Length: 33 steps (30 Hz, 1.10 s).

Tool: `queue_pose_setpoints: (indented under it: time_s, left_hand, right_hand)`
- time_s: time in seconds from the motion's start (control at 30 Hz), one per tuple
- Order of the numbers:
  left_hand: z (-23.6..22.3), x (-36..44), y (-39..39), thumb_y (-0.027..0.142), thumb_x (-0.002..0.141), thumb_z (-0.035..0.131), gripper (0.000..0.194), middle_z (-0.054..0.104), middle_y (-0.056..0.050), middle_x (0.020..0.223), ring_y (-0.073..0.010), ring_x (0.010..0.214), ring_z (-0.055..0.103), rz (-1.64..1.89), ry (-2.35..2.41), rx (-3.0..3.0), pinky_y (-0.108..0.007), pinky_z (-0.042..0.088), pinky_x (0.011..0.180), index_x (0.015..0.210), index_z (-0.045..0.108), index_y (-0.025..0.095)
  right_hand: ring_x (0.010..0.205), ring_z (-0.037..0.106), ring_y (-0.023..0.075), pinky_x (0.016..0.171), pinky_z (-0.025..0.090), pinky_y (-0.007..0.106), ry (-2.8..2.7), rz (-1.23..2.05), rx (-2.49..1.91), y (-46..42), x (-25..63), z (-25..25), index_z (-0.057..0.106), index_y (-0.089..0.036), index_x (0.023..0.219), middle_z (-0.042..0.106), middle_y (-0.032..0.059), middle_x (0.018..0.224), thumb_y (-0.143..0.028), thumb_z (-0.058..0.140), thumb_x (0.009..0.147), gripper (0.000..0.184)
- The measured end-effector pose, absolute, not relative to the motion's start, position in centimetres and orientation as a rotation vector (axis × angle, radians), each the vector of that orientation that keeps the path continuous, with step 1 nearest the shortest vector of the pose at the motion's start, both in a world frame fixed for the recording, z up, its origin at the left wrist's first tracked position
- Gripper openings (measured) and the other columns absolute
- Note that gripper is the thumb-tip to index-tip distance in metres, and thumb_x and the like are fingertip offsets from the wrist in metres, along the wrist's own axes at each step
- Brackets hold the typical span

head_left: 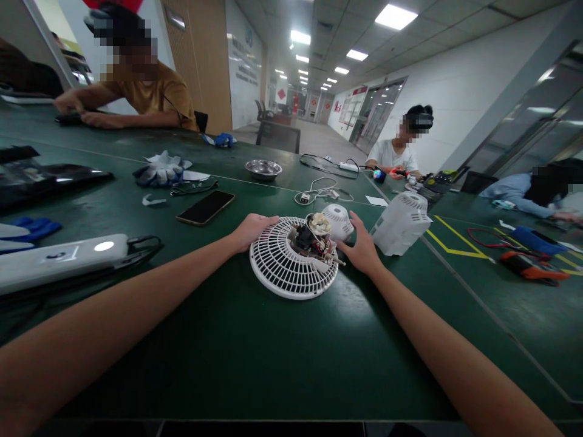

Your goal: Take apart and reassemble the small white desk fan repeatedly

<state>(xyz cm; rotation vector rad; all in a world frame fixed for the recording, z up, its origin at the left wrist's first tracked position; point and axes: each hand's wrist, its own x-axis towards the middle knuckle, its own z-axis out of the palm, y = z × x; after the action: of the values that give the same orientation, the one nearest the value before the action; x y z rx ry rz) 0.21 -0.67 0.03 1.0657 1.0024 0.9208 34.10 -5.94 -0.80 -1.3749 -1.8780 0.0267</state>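
A round white fan grille [273, 264] lies on the green table in front of me. At its centre sits an uncovered fan motor [314, 238] with wires and a pale round part on top. My left hand [255, 232] grips the grille's left rim, its fingers partly hidden behind the edge. On the other side, my right hand [363, 247] has its thumb and fingers around a white, slotted motor cover [337, 222], just behind and right of the motor. Whether the cover touches the grille I cannot tell. A white vented housing [401, 224] stands to the right of that hand.
A phone [206, 207], work gloves [161, 169], a metal bowl [263, 170] and a coiled white cable [323, 193] lie beyond my hands. A long white device [64, 261] is at left, an orange multimeter [531, 267] at right. Several people sit around the table.
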Motion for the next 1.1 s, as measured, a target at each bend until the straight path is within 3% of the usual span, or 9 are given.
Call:
queue_pose_setpoints:
  time_s: [0.1,0.2,0.33,0.43,0.57,0.67,0.8,0.9,1.1]
  left_hand:
    - [-0.2,0.2,-0.6,0.032,0.087,0.079,0.022,0.076,-0.008,0.075,-0.0161,0.062,0.068,0.948,1.001,1.078,-0.03,0.053,0.063,0.084,0.077,0.011]
    - [-0.2,0.3,-0.7,0.034,0.086,0.08,0.023,0.074,-0.008,0.072,-0.0161,0.06,0.068,0.965,0.999,1.086,-0.03,0.053,0.061,0.081,0.077,0.012]
    - [-0.2,0.4,-0.8,0.034,0.085,0.081,0.023,0.073,-0.007,0.069,-0.0151,0.057,0.066,0.982,1.005,1.1,-0.029,0.051,0.059,0.077,0.076,0.013]
    - [-0.4,0.4,-0.7,0.035,0.086,0.078,0.024,0.072,-0.006,0.067,-0.0148,0.056,0.064,0.989,1.007,1.137,-0.029,0.05,0.059,0.074,0.075,0.014]
    - [-0.7,0.2,-0.3,0.04,0.086,0.075,0.028,0.074,-0.006,0.072,-0.0178,0.063,0.066,1.042,1.097,1.337,-0.03,0.05,0.064,0.072,0.075,0.016]
    - [-0.1,0.0,-0.5,0.041,0.089,0.072,0.025,0.08,-0.009,0.097,-0.0244,0.091,0.072,1.18,1.192,1.597,-0.034,0.052,0.086,0.09,0.08,0.018]
    - [2.2,0.4,-2.3,0.043,0.098,0.057,0.034,0.075,-0.01,0.127,-0.0289,0.126,0.063,1.265,1.044,1.816,-0.04,0.041,0.113,0.112,0.078,0.021]
    - [4.2,1.1,-4.1,0.045,0.096,0.06,0.039,0.072,-0.011,0.133,-0.0316,0.126,0.064,1.094,0.721,1.904,-0.041,0.044,0.109,0.126,0.073,0.022]
    - [5.7,1.7,-5.3,0.041,0.069,0.09,0.061,0.076,-0.014,0.119,-0.0346,0.105,0.068,0.926,0.635,2.133,-0.043,0.049,0.093,0.124,0.072,0.02]
  right_hand:
    - [0.133,0.058,0.0355,0.117,0.042,0.062,-1.861,0.131,-1.4,-5.2,34.4,-1.3,0.042,-0.023,0.155,0.055,0.0156,0.152,-0.036,0.08,0.074,0.09]
    - [0.102,0.069,0.0315,0.103,0.052,0.061,-1.591,0.318,-1.467,-5.2,34.3,-1.1,0.046,-0.023,0.15,0.07,0.0123,0.124,-0.041,0.086,0.065,0.095]
    - [0.077,0.071,0.0272,0.083,0.062,0.054,-1.148,0.816,-1.314,-5.8,33.9,-0.3,0.053,-0.026,0.135,0.072,0.0054,0.094,-0.062,0.064,0.08,0.066]
    - [0.087,0.074,0.0277,0.082,0.063,0.05,-1.153,1.046,-1.084,-7.0,32.8,0.5,0.056,-0.03,0.128,0.073,0.0079,0.104,-0.066,0.047,0.089,0.054]
    - [0.099,0.07,0.0274,0.091,0.061,0.052,-1.283,0.892,-0.944,-9.4,30.3,1.2,0.042,-0.037,0.148,0.071,0.0043,0.118,-0.054,0.063,0.086,0.068]
    - [0.102,0.068,0.0285,0.1,0.056,0.055,-1.504,0.755,-0.953,-10.8,29.0,1.6,0.034,-0.039,0.155,0.069,0.0044,0.115,-0.045,0.078,0.08,0.087]
    - [0.113,0.064,0.0317,0.107,0.052,0.06,-1.755,0.556,-0.991,-11.7,28.7,2.3,0.037,-0.04,0.155,0.064,0.0074,0.131,-0.042,0.083,0.08,0.088]
    - [0.117,0.062,0.0344,0.107,0.051,0.063,-1.872,0.416,-1.047,-11.8,28.8,2.8,0.042,-0.04,0.154,0.061,0.0084,0.136,-0.04,0.082,0.08,0.084]
    - [0.13,0.056,0.0383,0.112,0.046,0.065,-1.963,0.409,-1.002,-12.2,29.1,3.2,0.043,-0.039,0.156,0.055,0.0077,0.151,-0.043,0.08,0.08,0.085]
